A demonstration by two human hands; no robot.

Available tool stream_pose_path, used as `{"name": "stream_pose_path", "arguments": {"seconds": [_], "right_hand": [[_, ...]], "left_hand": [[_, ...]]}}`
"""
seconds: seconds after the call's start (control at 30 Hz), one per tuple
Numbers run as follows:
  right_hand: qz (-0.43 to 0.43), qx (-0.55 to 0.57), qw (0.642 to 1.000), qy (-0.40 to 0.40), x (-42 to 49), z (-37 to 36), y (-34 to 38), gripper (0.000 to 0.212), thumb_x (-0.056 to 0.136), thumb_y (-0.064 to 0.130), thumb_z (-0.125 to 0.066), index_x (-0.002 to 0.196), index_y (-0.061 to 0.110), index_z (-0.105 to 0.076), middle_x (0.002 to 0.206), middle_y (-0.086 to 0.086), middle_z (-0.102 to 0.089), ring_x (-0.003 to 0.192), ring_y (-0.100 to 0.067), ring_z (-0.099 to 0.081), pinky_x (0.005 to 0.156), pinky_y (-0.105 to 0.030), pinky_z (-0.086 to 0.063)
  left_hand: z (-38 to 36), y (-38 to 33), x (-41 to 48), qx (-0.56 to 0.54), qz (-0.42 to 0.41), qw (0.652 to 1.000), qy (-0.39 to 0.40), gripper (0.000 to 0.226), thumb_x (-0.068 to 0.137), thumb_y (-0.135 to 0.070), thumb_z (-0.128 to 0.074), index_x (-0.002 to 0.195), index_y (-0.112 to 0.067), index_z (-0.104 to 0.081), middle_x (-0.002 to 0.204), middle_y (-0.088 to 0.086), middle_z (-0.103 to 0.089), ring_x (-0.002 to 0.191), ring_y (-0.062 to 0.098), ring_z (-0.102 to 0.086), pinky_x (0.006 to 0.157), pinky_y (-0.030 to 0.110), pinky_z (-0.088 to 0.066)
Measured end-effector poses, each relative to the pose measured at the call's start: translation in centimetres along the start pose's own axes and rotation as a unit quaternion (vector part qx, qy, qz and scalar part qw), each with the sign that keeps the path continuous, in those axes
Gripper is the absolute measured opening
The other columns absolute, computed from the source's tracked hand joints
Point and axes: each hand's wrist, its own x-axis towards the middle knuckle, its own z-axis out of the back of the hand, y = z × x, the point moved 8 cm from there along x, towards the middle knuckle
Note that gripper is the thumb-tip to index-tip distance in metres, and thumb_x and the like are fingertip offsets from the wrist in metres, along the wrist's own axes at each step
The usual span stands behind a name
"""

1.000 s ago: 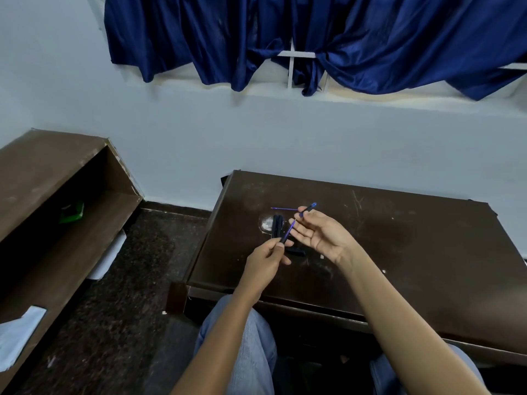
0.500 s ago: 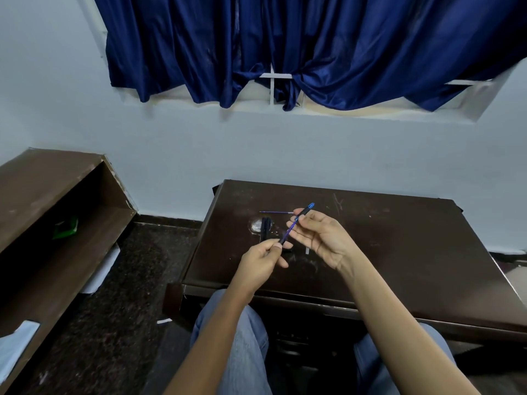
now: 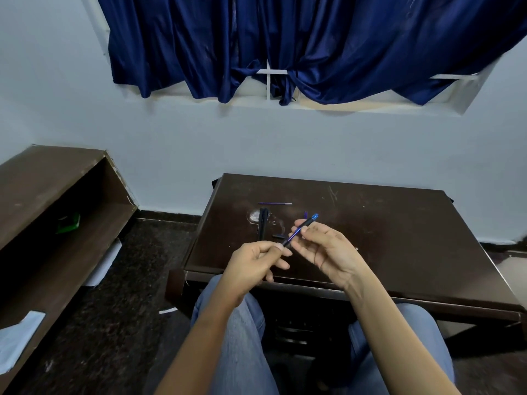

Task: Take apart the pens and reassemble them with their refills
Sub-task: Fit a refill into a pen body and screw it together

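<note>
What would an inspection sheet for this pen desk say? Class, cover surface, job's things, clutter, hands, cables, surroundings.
Surface: dark brown table, scratched.
Job's things: pen held above the table; loose refill and black barrels lying on it.
Clutter: small black piece near the barrels.
Hands: left hand pinches the pen's near end; right hand pinches its middle.
Cables: nothing seen.
Surroundings: blue curtain, brown shelf at left.

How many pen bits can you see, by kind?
Blue-tipped dark pen, held by left hand and right hand: 1
Thin purple refill on brown table: 1
Long black pen barrels, side by side: 2
Short black piece: 1
Tiny blue bit: 1
Total: 6
</note>
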Motion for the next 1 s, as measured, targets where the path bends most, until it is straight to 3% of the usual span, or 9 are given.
{"name": "stream_pose_path", "arguments": {"seconds": [0.13,0.33,0.57,0.63,0.7,0.8,1.0], "right_hand": [[0.010,-0.033,0.999,0.008,-3.4,0.3,-2.2,0.013,0.088,-0.002,-0.057,0.093,0.002,-0.068,0.085,-0.004,-0.071,0.078,-0.009,-0.069,0.073,-0.018,-0.056],[0.029,-0.064,0.997,0.006,-4.1,-0.6,-1.6,0.018,0.090,0.002,-0.058,0.093,0.011,-0.072,0.083,-0.003,-0.072,0.076,-0.009,-0.068,0.071,-0.016,-0.054],[0.043,-0.074,0.996,0.007,-5.0,-0.6,-1.7,0.015,0.089,0.003,-0.059,0.092,0.011,-0.072,0.085,0.005,-0.073,0.076,-0.003,-0.065,0.073,-0.016,-0.052],[0.041,-0.075,0.996,0.009,-5.2,-0.6,-2.1,0.013,0.088,0.003,-0.059,0.091,0.008,-0.071,0.091,0.005,-0.073,0.078,-0.004,-0.064,0.074,-0.017,-0.052],[0.041,-0.072,0.997,0.008,-5.5,-0.7,-2.4,0.014,0.088,0.004,-0.060,0.090,0.010,-0.073,0.093,0.003,-0.073,0.078,-0.005,-0.065,0.073,-0.018,-0.052],[0.044,-0.065,0.997,0.006,-5.6,-0.7,-2.5,0.015,0.087,0.004,-0.060,0.088,0.011,-0.073,0.092,0.001,-0.073,0.078,-0.006,-0.065,0.071,-0.017,-0.052],[0.049,-0.059,0.997,0.001,-5.9,-0.4,-2.2,0.018,0.085,0.002,-0.062,0.088,0.013,-0.075,0.084,0.003,-0.071,0.076,-0.005,-0.062,0.071,-0.017,-0.052]], "left_hand": [[-1.5,0.7,-2.7,0.007,-0.014,1.000,0.021,0.024,0.097,-0.027,-0.051,0.088,-0.027,-0.074,0.077,0.002,-0.074,0.041,0.002,-0.043,0.046,0.013,-0.036],[-1.0,0.0,-3.2,0.008,-0.029,0.999,-0.016,0.029,0.097,-0.021,-0.046,0.093,-0.027,-0.075,0.071,-0.010,-0.071,0.055,-0.011,-0.052,0.067,0.023,-0.036],[-0.8,-0.4,-4.6,0.027,-0.074,0.996,-0.030,0.014,0.088,-0.024,-0.065,0.096,-0.035,-0.067,0.075,-0.007,-0.068,0.070,0.001,-0.062,0.068,0.015,-0.047],[-0.6,-0.7,-4.9,0.035,-0.080,0.995,-0.047,0.010,0.091,-0.026,-0.061,0.097,-0.030,-0.068,0.080,-0.006,-0.072,0.077,-0.002,-0.065,0.071,0.007,-0.047],[-0.3,-1.0,-5.0,0.059,-0.079,0.993,-0.071,0.018,0.096,-0.029,-0.053,0.100,-0.026,-0.070,0.079,-0.008,-0.073,0.071,-0.007,-0.062,0.065,0.000,-0.042],[-0.1,-1.1,-5.2,0.089,-0.083,0.988,-0.091,0.021,0.096,-0.026,-0.052,0.100,-0.022,-0.073,0.079,-0.011,-0.073,0.077,-0.001,-0.063,0.065,0.001,-0.042],[-0.1,-2.0,-5.5,0.093,-0.118,0.985,-0.081,0.013,0.087,-0.017,-0.066,0.099,-0.022,-0.069,0.088,-0.008,-0.069,0.081,-0.005,-0.061,0.068,0.002,-0.045]]}}
